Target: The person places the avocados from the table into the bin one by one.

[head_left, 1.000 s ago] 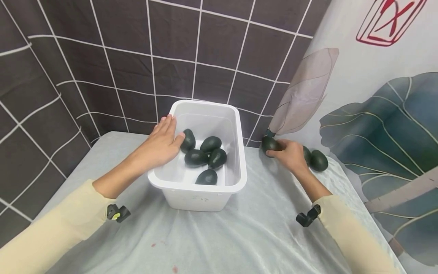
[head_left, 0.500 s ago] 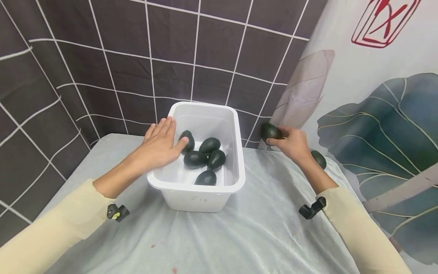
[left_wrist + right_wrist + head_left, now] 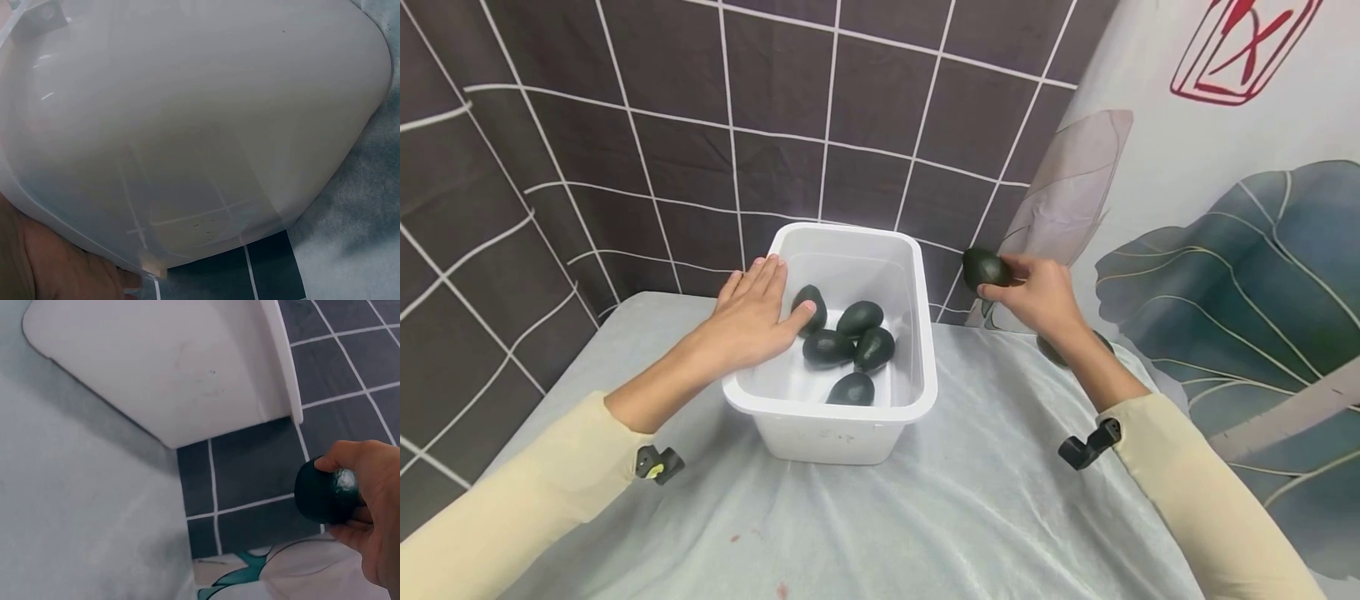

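My right hand (image 3: 1041, 292) holds a dark green avocado (image 3: 986, 269) up off the table, right of the white plastic tub (image 3: 827, 440). In the right wrist view, thumb and fingers grip that avocado (image 3: 320, 492) from its side. Flat on the tub's left rim rests my left hand (image 3: 751, 321), fingers extended, thumb over the inner edge. Several more avocados (image 3: 861, 318) lie on the tub's floor. The left wrist view shows mostly the tub's outer wall (image 3: 206, 106), with part of the left hand (image 3: 65, 269) at the lower left.
Behind the right forearm lie other avocados (image 3: 1051, 350), partly hidden, at the table's right edge. A pale cloth (image 3: 985, 500) covers the table. Dark curtain with white grid lines (image 3: 775, 167) hangs close behind the tub; a printed white one (image 3: 1157, 183) hangs on the right.
My right hand has lifted the avocado from near the table's back edge, slightly leftward over the last half second. My left hand stays on the tub rim; the tub's avocados have not moved.
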{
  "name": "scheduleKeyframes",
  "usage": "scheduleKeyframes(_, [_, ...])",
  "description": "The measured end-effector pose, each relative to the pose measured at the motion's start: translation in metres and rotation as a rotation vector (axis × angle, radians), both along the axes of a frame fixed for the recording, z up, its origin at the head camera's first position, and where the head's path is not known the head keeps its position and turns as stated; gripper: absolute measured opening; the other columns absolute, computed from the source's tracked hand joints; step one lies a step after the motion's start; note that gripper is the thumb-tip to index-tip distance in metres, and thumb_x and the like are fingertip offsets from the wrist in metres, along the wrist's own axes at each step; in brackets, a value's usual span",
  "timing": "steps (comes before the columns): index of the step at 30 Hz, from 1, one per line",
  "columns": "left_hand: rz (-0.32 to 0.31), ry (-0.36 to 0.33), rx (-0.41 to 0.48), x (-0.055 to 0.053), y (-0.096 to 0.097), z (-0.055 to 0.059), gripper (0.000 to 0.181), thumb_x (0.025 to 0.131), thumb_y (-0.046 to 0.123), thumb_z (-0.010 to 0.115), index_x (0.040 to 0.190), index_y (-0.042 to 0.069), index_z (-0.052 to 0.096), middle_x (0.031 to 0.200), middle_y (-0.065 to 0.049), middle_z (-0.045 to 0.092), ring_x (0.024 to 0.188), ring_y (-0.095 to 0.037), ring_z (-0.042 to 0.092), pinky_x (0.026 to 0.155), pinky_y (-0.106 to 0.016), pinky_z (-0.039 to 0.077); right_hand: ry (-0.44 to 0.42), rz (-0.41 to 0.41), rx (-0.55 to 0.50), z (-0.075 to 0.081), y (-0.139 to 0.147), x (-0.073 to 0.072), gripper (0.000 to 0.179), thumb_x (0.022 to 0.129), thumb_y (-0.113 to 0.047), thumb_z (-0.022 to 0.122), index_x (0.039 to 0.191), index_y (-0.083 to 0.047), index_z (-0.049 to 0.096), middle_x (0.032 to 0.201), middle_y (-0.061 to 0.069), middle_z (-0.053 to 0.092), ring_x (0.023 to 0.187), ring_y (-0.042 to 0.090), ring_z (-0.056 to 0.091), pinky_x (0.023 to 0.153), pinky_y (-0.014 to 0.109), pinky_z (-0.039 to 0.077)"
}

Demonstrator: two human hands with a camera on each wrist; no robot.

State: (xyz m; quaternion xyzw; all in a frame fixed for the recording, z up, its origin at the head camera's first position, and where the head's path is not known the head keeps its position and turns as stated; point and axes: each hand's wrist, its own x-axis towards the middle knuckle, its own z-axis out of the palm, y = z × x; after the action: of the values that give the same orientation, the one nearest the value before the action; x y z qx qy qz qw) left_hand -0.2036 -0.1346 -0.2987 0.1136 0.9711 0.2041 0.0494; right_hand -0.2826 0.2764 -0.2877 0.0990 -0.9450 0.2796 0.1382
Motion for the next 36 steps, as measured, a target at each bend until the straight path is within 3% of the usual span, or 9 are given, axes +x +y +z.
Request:
scheduleKeyframes(6, [0.0,0.01,0.001,0.0,0.0,-0.001,0.09,0.118,0.055,0.031,0.178,-0.006,0.003,0.19,-0.023,-0.006,0.179,-0.042,-0.009,0.144,-0.064,-0.007,0.036,0.036,-0.012,0.015,-0.014,0.0,0.066,0.091,-0.029,0.09,0.147,0.003,0.072,0.139,0.026,0.078,0.12,0.044,0.082,0.104,0.052,0.057])
scheduleKeyframes(15, [-0.005,0.018,-0.007,0.0,0.0,0.0,0.089,0.119,0.053,0.031,0.177,-0.007,0.004,0.19,-0.024,-0.006,0.178,-0.043,-0.008,0.144,-0.063,-0.007,0.058,0.052,-0.033,0.035,-0.034,0.001,0.066,0.089,-0.032,0.092,0.146,-0.002,0.075,0.135,0.022,0.081,0.116,0.04,0.084,0.089,0.029,0.055])
scheduleKeyframes(18, [-0.008,0.018,-0.009,0.0,0.0,-0.001,0.089,0.119,0.053,0.03,0.177,-0.008,0.003,0.189,-0.025,-0.006,0.178,-0.044,-0.009,0.144,-0.062,-0.007,0.055,0.058,-0.036,0.04,-0.04,0.002,0.067,0.089,-0.032,0.092,0.147,-0.003,0.074,0.137,0.021,0.081,0.117,0.039,0.084,0.091,0.033,0.058])
scheduleKeyframes(24, [-0.011,0.011,-0.015,-0.001,0.0,0.0,0.089,0.119,0.053,0.03,0.177,-0.009,0.002,0.189,-0.026,-0.008,0.178,-0.045,-0.01,0.145,-0.062,-0.007,0.031,0.088,-0.069,0.047,-0.053,0.002,0.069,0.089,-0.031,0.093,0.149,-0.004,0.073,0.135,0.02,0.082,0.118,0.037,0.084,0.108,0.05,0.061])
scheduleKeyframes(36, [-0.004,0.002,-0.01,-0.001,0.001,0.001,0.091,0.119,0.055,0.031,0.177,-0.009,0.001,0.189,-0.026,-0.009,0.178,-0.045,-0.01,0.144,-0.062,-0.008,-0.033,0.164,-0.105,0.047,-0.083,0.002,0.07,0.091,-0.027,0.093,0.153,-0.002,0.069,0.146,0.021,0.077,0.127,0.036,0.081,0.11,0.051,0.064])
